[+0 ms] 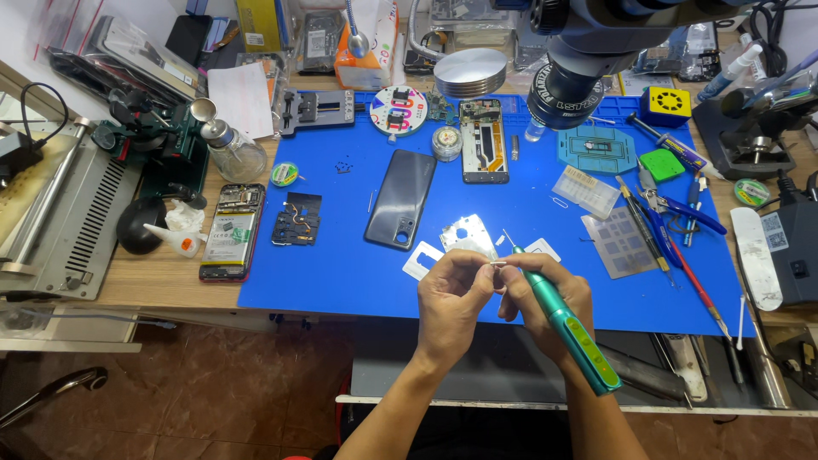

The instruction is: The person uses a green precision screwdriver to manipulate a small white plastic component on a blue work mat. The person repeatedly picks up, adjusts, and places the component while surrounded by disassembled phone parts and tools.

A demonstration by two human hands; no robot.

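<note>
Head view, right hand [545, 298] grip clamped on green electric screwdriver [567, 328], left hand [456, 294] pinching its tip, blue mat [341, 264].

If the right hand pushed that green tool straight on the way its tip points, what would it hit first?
Probably the small part pinched in the left hand, just off the tip of the tool in the right hand; depth is unclear.

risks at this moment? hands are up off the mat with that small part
1. The tiny part pinched in the left hand sits above the mat's front edge; a slip could drop it to the floor.
2. The electric screwdriver in the right hand points toward the left fingers; it could jab them.
</note>
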